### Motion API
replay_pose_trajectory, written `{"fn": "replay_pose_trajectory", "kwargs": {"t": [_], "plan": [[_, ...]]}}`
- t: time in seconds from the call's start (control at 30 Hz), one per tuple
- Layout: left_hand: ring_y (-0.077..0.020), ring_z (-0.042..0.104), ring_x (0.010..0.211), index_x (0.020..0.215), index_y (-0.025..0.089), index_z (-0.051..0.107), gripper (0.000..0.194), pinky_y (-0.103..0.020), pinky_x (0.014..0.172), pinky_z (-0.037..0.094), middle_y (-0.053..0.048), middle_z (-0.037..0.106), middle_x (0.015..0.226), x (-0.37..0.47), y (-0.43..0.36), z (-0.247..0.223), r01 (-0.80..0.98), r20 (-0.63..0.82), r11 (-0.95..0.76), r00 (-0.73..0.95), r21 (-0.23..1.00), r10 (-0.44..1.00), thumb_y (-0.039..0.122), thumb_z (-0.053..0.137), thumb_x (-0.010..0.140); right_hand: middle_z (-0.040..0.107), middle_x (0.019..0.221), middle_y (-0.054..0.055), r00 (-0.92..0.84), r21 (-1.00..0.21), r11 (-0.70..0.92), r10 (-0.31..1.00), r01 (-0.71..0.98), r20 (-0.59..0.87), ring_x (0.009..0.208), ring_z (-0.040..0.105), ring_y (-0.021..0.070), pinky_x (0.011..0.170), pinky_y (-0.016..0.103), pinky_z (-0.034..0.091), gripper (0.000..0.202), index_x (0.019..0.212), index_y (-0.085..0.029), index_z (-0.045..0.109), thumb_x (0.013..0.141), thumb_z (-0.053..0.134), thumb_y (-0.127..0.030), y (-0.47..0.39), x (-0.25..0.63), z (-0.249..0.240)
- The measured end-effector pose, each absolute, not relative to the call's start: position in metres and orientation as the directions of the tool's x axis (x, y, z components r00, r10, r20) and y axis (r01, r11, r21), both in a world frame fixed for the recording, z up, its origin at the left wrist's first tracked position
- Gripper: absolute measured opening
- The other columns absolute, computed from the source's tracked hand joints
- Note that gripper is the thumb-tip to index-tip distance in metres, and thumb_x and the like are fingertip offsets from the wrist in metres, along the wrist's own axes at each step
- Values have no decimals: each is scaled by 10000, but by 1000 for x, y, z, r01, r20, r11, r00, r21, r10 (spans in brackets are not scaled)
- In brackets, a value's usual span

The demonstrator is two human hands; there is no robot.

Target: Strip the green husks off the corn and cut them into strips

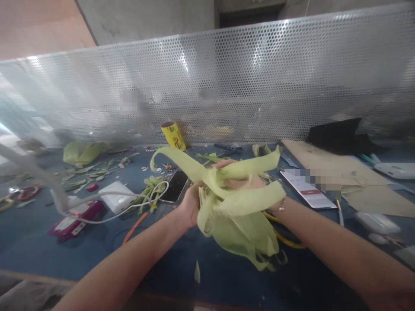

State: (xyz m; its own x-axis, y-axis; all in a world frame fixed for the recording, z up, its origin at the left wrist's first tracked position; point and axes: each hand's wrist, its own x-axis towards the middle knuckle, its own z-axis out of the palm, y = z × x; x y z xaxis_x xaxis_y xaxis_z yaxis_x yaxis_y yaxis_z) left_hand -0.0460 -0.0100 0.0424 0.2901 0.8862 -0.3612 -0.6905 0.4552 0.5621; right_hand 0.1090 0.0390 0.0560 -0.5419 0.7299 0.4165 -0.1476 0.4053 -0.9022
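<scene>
A pale green ribbon bow [240, 203] with wide loops and long tails is held up over the front of the table. Its layers hide most of my fingers. On its left side, my left hand [192, 204] is closed against the gathered ribbon. My right hand [248, 183] reaches behind the loops and grips near the knot, with its fingers partly covered. Sheer green material hangs below the knot and ends in ragged strips. Whether anything else is wrapped inside it I cannot tell.
Behind stands a perforated metal screen [207, 82] with a yellow tape roll [173, 134] before it. A dark phone [175, 186], white charger [117, 196] and purple power strip [76, 220] lie left. A lit phone [308, 189] and brown paper [385, 198] lie right. Leaf scraps litter the blue tabletop.
</scene>
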Motion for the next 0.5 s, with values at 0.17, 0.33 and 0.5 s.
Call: {"fn": "replay_pose_trajectory", "kwargs": {"t": [0.17,0.33,0.5], "plan": [[-274,685,823,1025,80,656,371,-399,838,502,-110,725,787,-48,-12,48,-681,-353,397,212,616,911,240,465,749,597,1214,99,-570,-947,301,762,-109,308,1142,549,264,1029,433,377,291,999,-246,610,712,656,-243,32,117,60],[-273,687,795,957,75,657,397,-399,825,507,-120,715,734,-51,-10,43,-665,-407,413,176,622,896,372,430,822,607,1178,64,-668,-931,350,668,-105,326,1055,593,204,930,352,445,363,1053,-280,591,698,645,-232,31,125,78],[-240,685,796,945,107,653,277,-327,776,516,-79,720,762,-46,-12,35,-520,-259,266,88,812,962,314,594,771,675,948,47,-917,-879,470,311,-81,251,1000,617,199,896,395,455,135,594,-189,534,718,561,-143,62,145,82]]}}
